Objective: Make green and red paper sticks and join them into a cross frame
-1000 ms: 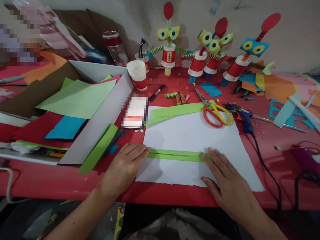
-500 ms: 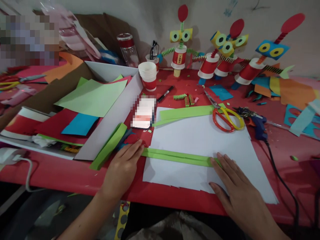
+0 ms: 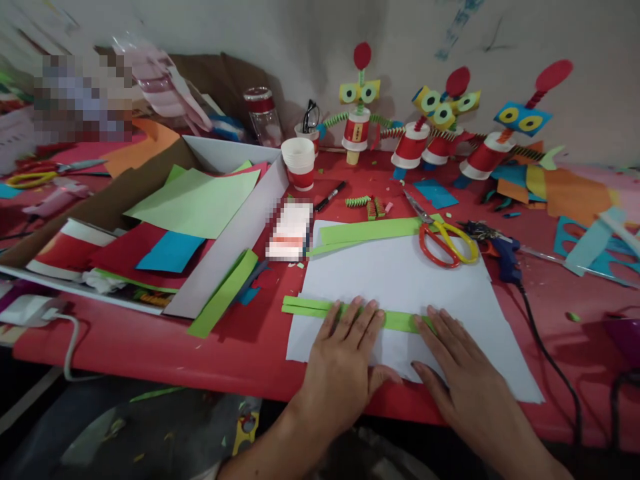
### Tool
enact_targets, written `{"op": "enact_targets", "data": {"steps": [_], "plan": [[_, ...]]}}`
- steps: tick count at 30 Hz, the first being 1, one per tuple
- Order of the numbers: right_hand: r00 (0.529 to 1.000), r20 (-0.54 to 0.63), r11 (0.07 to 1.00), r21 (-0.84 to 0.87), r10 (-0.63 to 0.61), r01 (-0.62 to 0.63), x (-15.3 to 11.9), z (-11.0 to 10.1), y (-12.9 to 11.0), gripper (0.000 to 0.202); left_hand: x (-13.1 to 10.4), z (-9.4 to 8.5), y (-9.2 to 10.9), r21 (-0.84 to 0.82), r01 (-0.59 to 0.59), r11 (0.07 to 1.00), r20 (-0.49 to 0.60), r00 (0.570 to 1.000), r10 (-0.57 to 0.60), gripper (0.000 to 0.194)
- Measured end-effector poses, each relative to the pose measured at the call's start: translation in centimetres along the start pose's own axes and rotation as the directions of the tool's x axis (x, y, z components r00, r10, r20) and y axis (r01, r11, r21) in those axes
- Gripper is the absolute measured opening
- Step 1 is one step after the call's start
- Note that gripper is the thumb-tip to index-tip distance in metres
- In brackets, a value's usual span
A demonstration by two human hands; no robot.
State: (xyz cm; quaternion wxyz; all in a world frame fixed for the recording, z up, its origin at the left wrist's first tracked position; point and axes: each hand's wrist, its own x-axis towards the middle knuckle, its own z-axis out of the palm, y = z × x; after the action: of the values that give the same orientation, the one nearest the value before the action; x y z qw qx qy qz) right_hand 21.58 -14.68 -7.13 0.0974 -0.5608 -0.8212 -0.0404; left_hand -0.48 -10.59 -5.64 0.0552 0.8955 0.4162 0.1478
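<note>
Left grip [image 3: 341, 363], right grip [image 3: 467, 377] on green strip [image 3: 400, 321]; red table [image 3: 150, 347]; grey wall [image 3: 300, 53].

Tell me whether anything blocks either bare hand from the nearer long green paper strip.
Nothing visible does: the left hand and right hand both have fingers on the long green paper strip. The metal scissors with red and yellow handles lie beyond it, out of the way.

A red-topped table [image 3: 150, 350] stands against a greyish wall [image 3: 310, 40] with blue marks [image 3: 456, 33].
</note>
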Motion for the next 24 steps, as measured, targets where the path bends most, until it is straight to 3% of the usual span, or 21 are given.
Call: {"op": "enact_targets", "data": {"steps": [6, 9, 13, 17, 24], "plan": [[0.988, 0.043, 0.988, -0.038, 0.148, -0.146, 1.6, -0.7, -3.6, 0.058, -0.1, 0.0, -0.3, 0.021, 0.030, 0.999, 0.047, 0.998, -0.031, 0.057], [0.980, 0.104, 0.983, -0.090, 0.170, -0.161, 2.2, -0.9, -4.8, 0.056, -0.6, -0.3, -0.8, 0.027, 0.039, 0.999, 0.049, 0.998, -0.040, 0.055], [0.969, 0.151, 0.976, -0.121, 0.196, -0.178, 1.3, -1.2, -3.4, 0.057, -1.8, -0.3, -2.7, 0.084, 0.033, 0.996, 0.018, 0.999, -0.035, 0.063], [0.961, 0.120, 0.961, -0.154, 0.249, -0.229, -0.8, -1.8, -0.7, 0.058, -3.6, -0.7, -4.8, 0.130, 0.053, 0.990, -0.003, 0.999, -0.053, 0.067], [0.967, 0.059, 0.954, -0.191, 0.246, -0.231, -1.6, -2.1, 0.7, 0.054, -6.2, -1.0, -6.5, 0.172, 0.226, 0.959, -0.103, 0.972, -0.210, 0.069]]}}
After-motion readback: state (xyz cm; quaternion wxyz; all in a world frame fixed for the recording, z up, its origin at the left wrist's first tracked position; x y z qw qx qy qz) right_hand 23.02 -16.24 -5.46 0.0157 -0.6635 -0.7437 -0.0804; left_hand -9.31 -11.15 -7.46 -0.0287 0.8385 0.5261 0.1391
